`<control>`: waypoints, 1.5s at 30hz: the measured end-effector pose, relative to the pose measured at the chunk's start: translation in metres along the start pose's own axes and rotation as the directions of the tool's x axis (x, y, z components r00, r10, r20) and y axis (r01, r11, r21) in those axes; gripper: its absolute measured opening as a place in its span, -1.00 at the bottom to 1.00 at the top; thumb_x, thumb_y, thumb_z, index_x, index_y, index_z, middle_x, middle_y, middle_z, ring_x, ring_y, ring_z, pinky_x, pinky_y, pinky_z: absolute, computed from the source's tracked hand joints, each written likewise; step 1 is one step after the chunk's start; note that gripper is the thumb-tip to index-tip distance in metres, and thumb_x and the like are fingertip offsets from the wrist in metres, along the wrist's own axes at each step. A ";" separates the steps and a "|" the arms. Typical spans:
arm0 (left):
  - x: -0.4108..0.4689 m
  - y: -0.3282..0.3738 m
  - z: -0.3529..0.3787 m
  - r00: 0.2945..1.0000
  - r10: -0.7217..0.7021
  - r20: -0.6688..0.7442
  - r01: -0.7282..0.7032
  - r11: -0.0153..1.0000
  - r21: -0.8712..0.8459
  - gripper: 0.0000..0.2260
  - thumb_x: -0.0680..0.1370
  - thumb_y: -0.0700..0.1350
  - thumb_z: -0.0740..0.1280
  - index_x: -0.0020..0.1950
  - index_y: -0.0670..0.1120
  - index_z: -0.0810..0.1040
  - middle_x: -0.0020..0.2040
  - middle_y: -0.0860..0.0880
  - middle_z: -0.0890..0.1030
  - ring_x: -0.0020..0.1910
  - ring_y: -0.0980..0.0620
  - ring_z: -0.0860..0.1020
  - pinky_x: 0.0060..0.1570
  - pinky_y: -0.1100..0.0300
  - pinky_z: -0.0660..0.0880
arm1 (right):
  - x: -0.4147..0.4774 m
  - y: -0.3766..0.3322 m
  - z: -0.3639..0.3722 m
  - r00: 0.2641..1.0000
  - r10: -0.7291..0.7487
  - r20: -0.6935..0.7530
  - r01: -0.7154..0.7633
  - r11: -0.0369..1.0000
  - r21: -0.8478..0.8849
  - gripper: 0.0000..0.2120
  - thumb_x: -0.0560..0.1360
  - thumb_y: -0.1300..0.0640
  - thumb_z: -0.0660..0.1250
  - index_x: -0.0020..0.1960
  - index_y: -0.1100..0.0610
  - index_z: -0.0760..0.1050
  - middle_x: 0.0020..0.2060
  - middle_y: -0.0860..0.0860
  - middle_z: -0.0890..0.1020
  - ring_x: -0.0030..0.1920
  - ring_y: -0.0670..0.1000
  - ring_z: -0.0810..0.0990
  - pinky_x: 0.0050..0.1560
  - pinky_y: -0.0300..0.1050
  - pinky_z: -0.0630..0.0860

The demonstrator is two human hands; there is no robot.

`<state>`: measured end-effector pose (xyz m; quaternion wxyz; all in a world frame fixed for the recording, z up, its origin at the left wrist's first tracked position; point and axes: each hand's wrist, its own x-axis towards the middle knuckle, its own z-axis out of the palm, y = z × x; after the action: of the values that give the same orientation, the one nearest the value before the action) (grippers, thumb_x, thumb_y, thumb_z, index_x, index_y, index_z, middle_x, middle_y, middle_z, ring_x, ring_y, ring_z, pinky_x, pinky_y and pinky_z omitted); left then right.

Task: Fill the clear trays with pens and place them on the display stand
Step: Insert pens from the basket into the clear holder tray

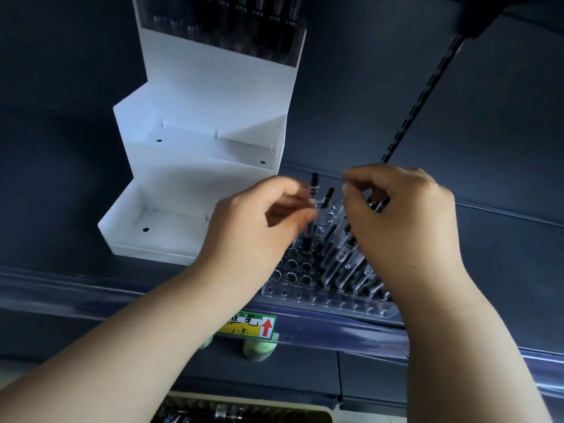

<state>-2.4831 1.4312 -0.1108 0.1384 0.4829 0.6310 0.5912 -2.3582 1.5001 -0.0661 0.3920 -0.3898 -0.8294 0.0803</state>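
A clear tray [305, 296] with rows of round holes sits on the dark shelf, right of a white stepped display stand [195, 166]. Several black-capped pens [345, 264] stand in the tray's right half; its left holes are bare. My left hand [259, 227] pinches one upright pen [313, 190] over the tray's back left holes. My right hand [406, 215] hovers above the standing pens with a pen [378, 204] gripped in its curled fingers. At the stand's top step a clear tray of pens [253, 29] is in place; the two lower steps hold nothing.
A green and yellow price label [253, 325] hangs on the shelf's front rail. A box of more pens [238, 412] lies at the bottom edge, below the shelf. A slotted metal upright [427, 87] runs up the back wall at right.
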 end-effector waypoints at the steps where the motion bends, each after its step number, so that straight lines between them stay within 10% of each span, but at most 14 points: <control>1: 0.000 -0.001 0.003 1.000 0.013 0.006 -0.013 1.000 0.025 -0.85 0.39 -0.15 0.47 -0.08 0.02 0.63 -0.21 0.20 0.65 -0.20 0.29 0.60 -0.11 0.49 0.46 | 0.000 0.000 0.000 1.000 0.004 -0.003 -0.004 1.000 -0.001 -0.83 0.45 0.21 0.35 -0.01 0.06 0.65 -0.24 -0.15 0.56 -0.10 0.03 0.57 -0.05 -0.17 0.43; 20: -0.004 -0.019 0.031 0.999 0.004 0.045 -0.012 0.982 0.190 -0.91 0.45 -0.15 0.45 -0.07 -0.06 0.63 -0.27 0.18 0.55 -0.33 0.26 0.49 -0.21 0.54 0.38 | -0.007 0.005 -0.002 0.999 -0.022 -0.029 0.021 1.000 -0.021 -0.83 0.45 0.26 0.35 -0.01 0.10 0.64 -0.25 -0.17 0.49 -0.07 0.05 0.55 -0.04 -0.19 0.39; 27: -0.005 -0.016 0.025 0.995 0.025 0.101 -0.051 0.961 0.272 -0.80 0.46 -0.13 0.43 0.08 -0.09 0.58 -0.09 0.02 0.62 -0.12 0.07 0.58 -0.07 0.24 0.49 | -0.006 -0.001 0.000 0.997 -0.075 -0.024 0.074 0.997 -0.029 -0.84 0.45 0.25 0.35 -0.01 0.12 0.64 -0.20 -0.06 0.63 -0.08 0.05 0.54 -0.05 -0.28 0.33; 39: -0.037 0.006 -0.019 0.922 0.289 0.257 -0.386 0.647 0.658 -0.83 0.39 -0.21 0.41 -0.03 -0.19 0.62 -0.22 -0.13 0.61 -0.27 -0.20 0.56 -0.30 0.08 0.51 | -0.050 -0.021 -0.004 0.943 -0.327 -0.056 0.326 0.945 -0.025 -0.87 0.42 0.29 0.34 -0.08 0.21 0.64 -0.23 0.06 0.66 -0.19 0.15 0.55 -0.14 0.03 0.50; 45: -0.073 0.001 -0.044 0.920 0.190 0.342 -0.385 0.600 0.702 -0.73 0.47 -0.17 0.35 0.16 -0.16 0.57 0.04 -0.11 0.62 0.03 -0.16 0.56 0.00 0.02 0.49 | -0.096 -0.016 -0.006 0.904 -0.426 0.034 0.426 0.905 0.016 -0.89 0.47 0.28 0.34 -0.06 0.24 0.62 -0.23 0.07 0.64 -0.21 0.11 0.55 -0.13 -0.04 0.50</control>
<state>-2.4792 1.3480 -0.1275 -0.1007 0.6572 0.7117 0.2269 -2.3266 1.4202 -0.1114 0.3863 -0.1961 -0.9013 0.0032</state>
